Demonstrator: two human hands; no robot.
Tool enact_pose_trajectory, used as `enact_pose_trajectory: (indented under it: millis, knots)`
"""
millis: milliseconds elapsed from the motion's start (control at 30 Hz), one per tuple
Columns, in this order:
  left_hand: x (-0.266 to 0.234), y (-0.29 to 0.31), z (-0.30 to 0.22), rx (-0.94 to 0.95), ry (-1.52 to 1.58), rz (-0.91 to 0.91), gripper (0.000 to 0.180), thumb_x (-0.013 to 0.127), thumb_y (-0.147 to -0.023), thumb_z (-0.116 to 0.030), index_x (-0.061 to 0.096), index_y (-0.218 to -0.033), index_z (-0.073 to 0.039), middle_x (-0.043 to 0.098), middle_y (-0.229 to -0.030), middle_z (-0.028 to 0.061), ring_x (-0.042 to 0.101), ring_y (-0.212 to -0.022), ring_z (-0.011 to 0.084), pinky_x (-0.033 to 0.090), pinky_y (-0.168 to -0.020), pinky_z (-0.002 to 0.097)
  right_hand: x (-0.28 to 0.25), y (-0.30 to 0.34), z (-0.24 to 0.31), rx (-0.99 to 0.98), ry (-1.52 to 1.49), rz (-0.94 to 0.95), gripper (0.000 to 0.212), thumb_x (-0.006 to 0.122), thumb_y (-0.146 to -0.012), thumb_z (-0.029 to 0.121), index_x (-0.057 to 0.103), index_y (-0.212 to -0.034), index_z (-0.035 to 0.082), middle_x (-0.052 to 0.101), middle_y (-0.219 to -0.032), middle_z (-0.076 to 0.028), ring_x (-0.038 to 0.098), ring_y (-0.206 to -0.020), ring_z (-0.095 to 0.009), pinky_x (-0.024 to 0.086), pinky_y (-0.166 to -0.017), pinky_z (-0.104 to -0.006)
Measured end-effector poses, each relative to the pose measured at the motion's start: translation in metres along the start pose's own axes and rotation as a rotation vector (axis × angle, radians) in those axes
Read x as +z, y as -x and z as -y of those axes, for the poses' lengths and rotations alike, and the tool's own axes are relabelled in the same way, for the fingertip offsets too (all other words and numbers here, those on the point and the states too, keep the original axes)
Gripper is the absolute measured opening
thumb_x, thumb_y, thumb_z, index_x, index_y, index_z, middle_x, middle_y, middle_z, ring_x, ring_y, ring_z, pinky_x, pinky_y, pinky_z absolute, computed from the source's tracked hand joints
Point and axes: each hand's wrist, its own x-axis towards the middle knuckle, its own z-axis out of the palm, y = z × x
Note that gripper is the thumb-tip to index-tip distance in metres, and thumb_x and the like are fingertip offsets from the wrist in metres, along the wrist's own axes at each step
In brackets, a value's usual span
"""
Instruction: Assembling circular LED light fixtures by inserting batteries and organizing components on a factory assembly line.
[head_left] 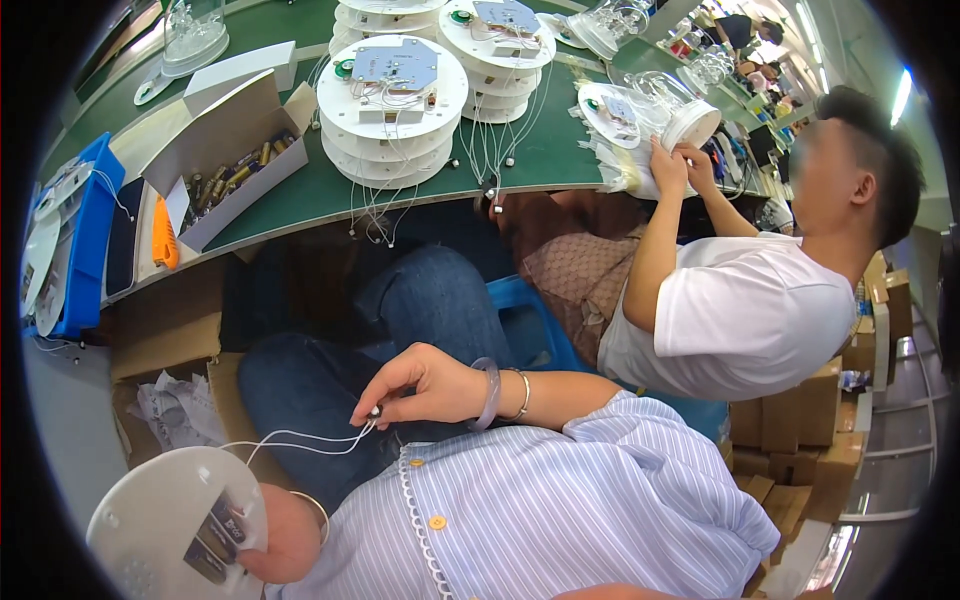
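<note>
At the lower left, my left hand [287,538] grips a white round plate [165,500] by its edge, the thumb beside a battery slot. Dark batteries [222,535] lie in that slot. Two thin white wires [310,440] run from the plate to my right hand [425,385]. Between its thumb and fingertips the right hand pinches a small black-and-white wire end [374,412]; its exact kind is too small to tell. Bracelets circle that wrist. Both hands are over my lap, apart from the table.
Stacks of white round plates [385,150] with boards and dangling wires stand on the green table [290,215]. Left of them are a box of batteries [250,185], an orange cutter [165,235] and a blue bin [95,235]. At right, a co-worker [740,300] handles a clear dome [650,95].
</note>
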Motion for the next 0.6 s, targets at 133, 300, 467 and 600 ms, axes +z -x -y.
enact_pose_trajectory:
  millis: [133, 300, 467, 600]
  knots:
    - [-0.001, 0.005, -0.005, -0.137, 0.234, 0.075, 0.040, 0.040, -0.074, -0.003, 0.041, -0.115, -0.002, 0.045, -0.116, 0.0116, 0.042, -0.106, 0.0267, 0.025, -0.095, 0.0425, 0.000, 0.001, 0.007, -0.022, 0.051, -0.009, 0.019, 0.056, -0.071, -0.005, 0.060, -0.089, 0.000, 0.061, -0.085, -0.009, 0.058, -0.076, -0.013, 0.046, -0.067, -0.0203]
    - [-0.005, 0.007, -0.007, -0.238, 0.292, 0.154, 0.042, 0.040, -0.073, -0.003, 0.040, -0.114, 0.001, 0.045, -0.115, 0.0145, 0.043, -0.105, 0.0276, 0.024, -0.095, 0.0427, -0.001, -0.002, 0.009, -0.077, 0.093, 0.001, 0.020, 0.057, -0.071, -0.002, 0.060, -0.090, 0.002, 0.060, -0.086, -0.008, 0.057, -0.078, -0.013, 0.045, -0.065, -0.0197]
    - [-0.015, 0.009, -0.011, -0.452, 0.406, 0.163, 0.044, 0.041, -0.074, -0.007, 0.036, -0.117, 0.000, 0.041, -0.118, 0.0142, 0.041, -0.107, 0.0278, 0.024, -0.096, 0.0423, -0.002, -0.001, 0.005, -0.060, 0.102, -0.004, 0.019, 0.057, -0.071, -0.002, 0.060, -0.090, 0.002, 0.060, -0.086, -0.008, 0.057, -0.077, -0.013, 0.045, -0.064, -0.0197]
    - [-0.021, 0.008, -0.013, -0.724, 0.586, 0.111, 0.047, 0.044, -0.077, -0.012, 0.032, -0.121, -0.003, 0.036, -0.124, 0.0121, 0.039, -0.110, 0.0272, 0.023, -0.097, 0.0417, -0.005, -0.001, 0.003, -0.050, 0.166, 0.004, 0.018, 0.057, -0.071, -0.001, 0.060, -0.088, 0.002, 0.060, -0.086, -0.008, 0.057, -0.077, -0.013, 0.045, -0.065, -0.0199]
